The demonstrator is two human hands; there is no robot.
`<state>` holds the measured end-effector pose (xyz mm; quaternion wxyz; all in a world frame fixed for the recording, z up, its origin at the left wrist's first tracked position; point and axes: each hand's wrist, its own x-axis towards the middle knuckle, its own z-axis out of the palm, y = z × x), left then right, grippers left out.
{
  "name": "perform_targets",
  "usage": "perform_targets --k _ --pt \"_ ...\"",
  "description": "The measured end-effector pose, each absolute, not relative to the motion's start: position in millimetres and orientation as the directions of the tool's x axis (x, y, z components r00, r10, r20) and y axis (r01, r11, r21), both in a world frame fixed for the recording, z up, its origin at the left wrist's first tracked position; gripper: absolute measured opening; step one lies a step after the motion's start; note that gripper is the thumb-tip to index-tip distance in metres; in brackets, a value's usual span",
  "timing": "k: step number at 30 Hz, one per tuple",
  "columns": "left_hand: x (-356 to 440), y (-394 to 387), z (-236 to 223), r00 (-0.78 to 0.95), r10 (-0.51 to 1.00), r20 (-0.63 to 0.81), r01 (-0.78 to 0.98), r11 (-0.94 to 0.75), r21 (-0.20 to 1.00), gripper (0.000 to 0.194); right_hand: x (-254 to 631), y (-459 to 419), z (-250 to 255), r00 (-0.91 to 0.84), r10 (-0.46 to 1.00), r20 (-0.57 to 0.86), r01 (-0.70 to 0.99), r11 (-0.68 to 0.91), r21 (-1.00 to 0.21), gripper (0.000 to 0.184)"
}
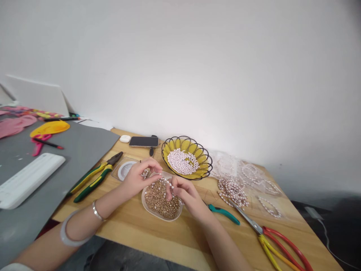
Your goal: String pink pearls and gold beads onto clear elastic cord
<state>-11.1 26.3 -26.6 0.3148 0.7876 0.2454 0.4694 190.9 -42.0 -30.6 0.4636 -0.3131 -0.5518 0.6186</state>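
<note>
My left hand (139, 175) is curled closed over a small cluster of pearl beads, held just above the left rim of a clear shallow dish (146, 205) filled with small gold beads (162, 201). My right hand (182, 194) hovers over the dish's right side, fingers pinched on a short strand of pearl beads (166, 182) that runs between both hands. A black wire basket (207, 165) with a yellow liner holds pale pink pearls (183, 161) just behind the hands.
Green-and-yellow pliers (94, 177) and a thread spool in a clear box (124, 169) lie left. Teal-handled pliers (224, 212), red-and-yellow scissors (278, 242) and finished pearl strands (232, 190) lie right. A phone (143, 141), earbud case (125, 138) and grey mat (70, 150) sit behind.
</note>
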Motion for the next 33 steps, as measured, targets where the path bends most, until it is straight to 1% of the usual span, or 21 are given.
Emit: perform_targets --k 8,12,15,17,21,26,28,30,33 --pt "-11 26 -24 0.473 0.618 0.628 0.115 -0.75 0.651 0.004 192 -42 -32 -0.376 0.919 0.118 -0.232 0.03 -0.972 0.021" --pt "-11 26 -26 0.505 0.582 0.637 0.115 -0.777 0.618 0.006 192 -42 -31 -0.38 0.918 0.117 -0.232 0.028 -0.972 0.021" --pt "-12 26 -27 0.508 0.577 0.639 0.105 -0.778 0.619 0.008 192 -42 -29 -0.372 0.921 0.118 -0.234 0.03 -0.972 0.021" --pt "-12 25 -26 0.509 0.59 0.627 0.086 -0.76 0.644 0.011 192 -43 -28 -0.37 0.922 0.116 -0.229 0.03 -0.973 0.022" --pt "-13 25 -24 0.514 0.646 0.565 0.026 -0.669 0.742 0.017 191 -43 -27 -0.37 0.922 0.118 -0.211 0.04 -0.977 0.026" --pt "-14 26 -22 0.529 0.719 0.451 -0.085 -0.484 0.871 0.026 190 -43 -25 -0.356 0.926 0.125 -0.183 0.062 -0.981 0.029" --pt "-14 26 -19 0.552 0.735 0.394 -0.121 -0.396 0.91 0.023 189 -43 -24 -0.349 0.929 0.121 -0.173 0.063 -0.983 0.03" --pt "-14 26 -17 0.59 0.744 0.313 -0.091 -0.325 0.942 0.02 188 -44 -23 -0.351 0.929 0.118 -0.164 0.064 -0.984 0.03" --pt "-13 25 -15 0.643 0.733 0.223 -0.024 -0.272 0.962 0.025 188 -45 -22 -0.37 0.922 0.111 -0.154 0.057 -0.986 0.03"
